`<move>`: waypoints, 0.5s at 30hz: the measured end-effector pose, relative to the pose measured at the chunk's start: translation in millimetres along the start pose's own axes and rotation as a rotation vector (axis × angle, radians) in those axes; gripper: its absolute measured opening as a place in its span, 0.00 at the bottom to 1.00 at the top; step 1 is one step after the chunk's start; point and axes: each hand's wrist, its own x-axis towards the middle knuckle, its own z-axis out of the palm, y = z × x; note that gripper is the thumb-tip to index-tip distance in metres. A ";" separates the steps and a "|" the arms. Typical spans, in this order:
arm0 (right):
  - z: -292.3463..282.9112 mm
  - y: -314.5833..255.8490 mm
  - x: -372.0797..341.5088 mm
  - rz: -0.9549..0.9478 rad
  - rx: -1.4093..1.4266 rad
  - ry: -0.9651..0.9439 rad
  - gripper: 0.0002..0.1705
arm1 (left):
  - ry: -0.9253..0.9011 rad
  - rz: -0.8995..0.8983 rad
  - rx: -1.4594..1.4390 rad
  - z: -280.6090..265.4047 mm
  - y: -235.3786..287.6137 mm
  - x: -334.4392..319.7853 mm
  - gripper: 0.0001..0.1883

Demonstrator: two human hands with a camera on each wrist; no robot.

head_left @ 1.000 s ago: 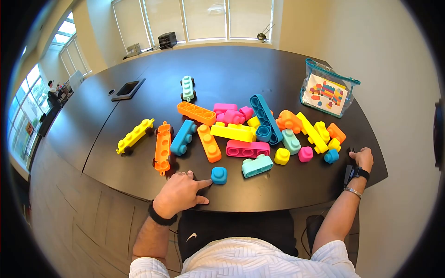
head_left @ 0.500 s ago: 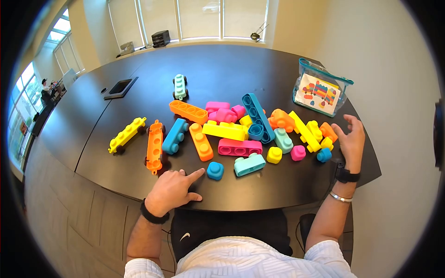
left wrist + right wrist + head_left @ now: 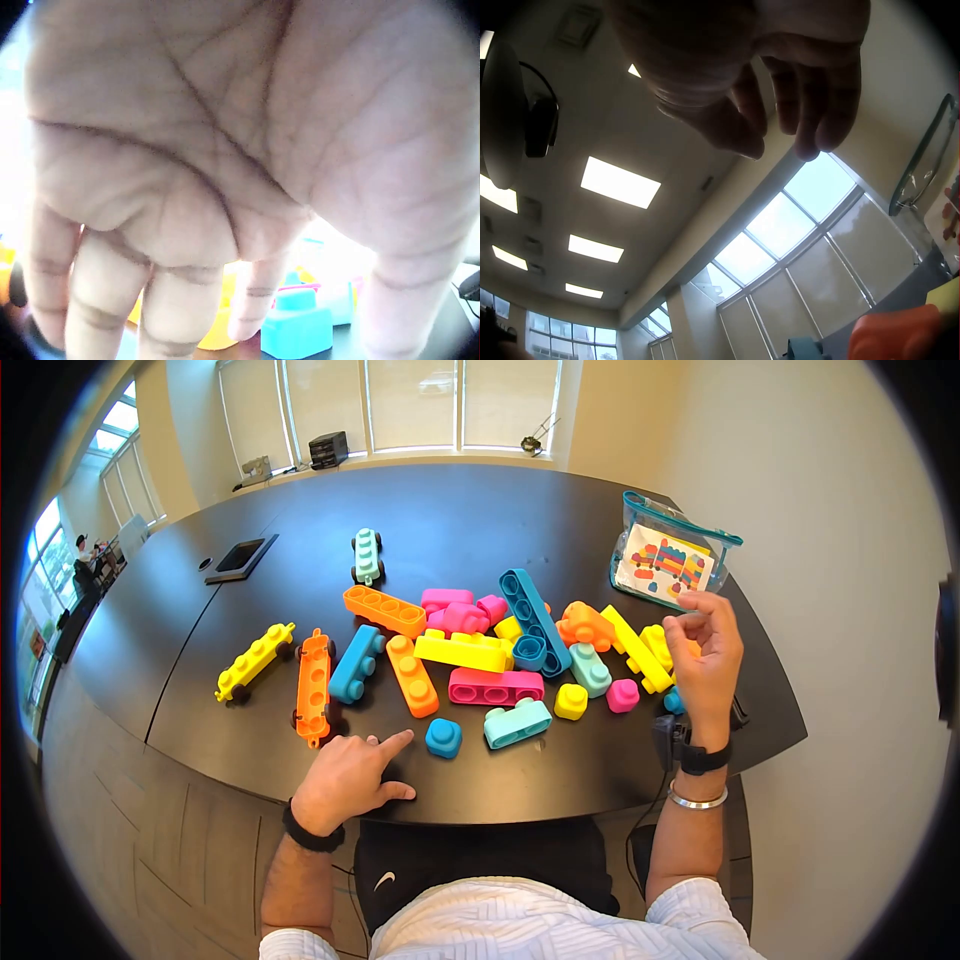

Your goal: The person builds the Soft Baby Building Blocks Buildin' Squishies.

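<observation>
In the head view the left hand rests at the table's near edge, its index finger and thumb extended. A blue single block stands just right of that fingertip, a small gap between them. The left wrist view has the same blue block beyond the palm. The right hand is raised over the right end of the blocks, fingers loosely bent and holding nothing. It partly covers an orange block and sits near a small blue block. A yellow long block lies left of it.
Colourful blocks lie mid-table, among them a turquoise block and a pink bar. At the left are a yellow wheeled base and an orange one; a mint one is farther back. A clear bag stands back right.
The right hand has lifted from the table's right edge and moved left over the blocks. The left fingertip has come away from the blue block. The head view has shifted slightly.
</observation>
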 end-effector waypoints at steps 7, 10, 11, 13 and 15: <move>44.1 -37.9 -19.9 -0.116 -0.006 -0.340 0.09 | -0.023 -0.070 -0.093 -19.2 -1.5 -2.8 0.42; 60.2 -49.1 -33.2 -0.198 0.030 -0.469 0.08 | 0.345 0.056 -0.182 -16.4 -2.4 -0.7 0.33; 64.6 -53.1 -36.2 -0.193 0.038 -0.468 0.08 | 0.339 0.051 -0.178 -19.7 1.7 -1.0 0.33; 70.9 -59.7 -42.5 -0.268 0.050 -0.579 0.07 | 0.562 -0.014 -0.349 -31.1 12.7 -1.4 0.19; 75.8 -62.9 -46.7 -0.297 0.077 -0.583 0.08 | 0.611 -0.034 -0.384 -33.9 10.5 -2.9 0.15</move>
